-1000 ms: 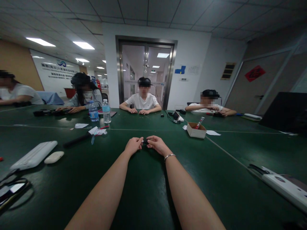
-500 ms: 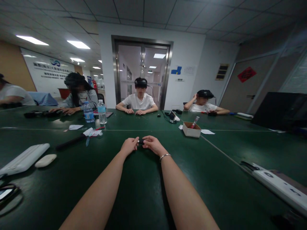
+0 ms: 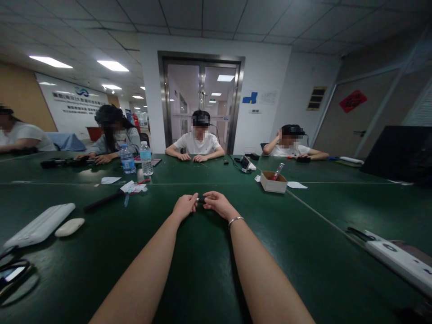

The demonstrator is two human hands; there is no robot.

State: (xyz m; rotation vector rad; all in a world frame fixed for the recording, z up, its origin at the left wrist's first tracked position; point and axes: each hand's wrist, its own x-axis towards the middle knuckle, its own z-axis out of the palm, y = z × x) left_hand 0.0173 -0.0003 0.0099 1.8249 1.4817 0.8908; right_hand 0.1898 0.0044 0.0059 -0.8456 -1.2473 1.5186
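Both forearms are stretched forward over the green tabletop (image 3: 209,270). The left hand (image 3: 184,206) and right hand (image 3: 219,204) are brought together, fingers curled shut. A small dark object (image 3: 201,199) is pinched between the fingers of both hands, just above the tabletop; what it is cannot be told. A bracelet (image 3: 235,220) is worn on the right wrist.

Left of the fingers, well apart, a white case (image 3: 40,226) and a pale oval item (image 3: 69,227) are lying. Beyond and right of the fingers a cardboard box (image 3: 274,183) is set. Beyond and left, two water bottles (image 3: 137,158) are standing upright. Other people are seated at the far edge.
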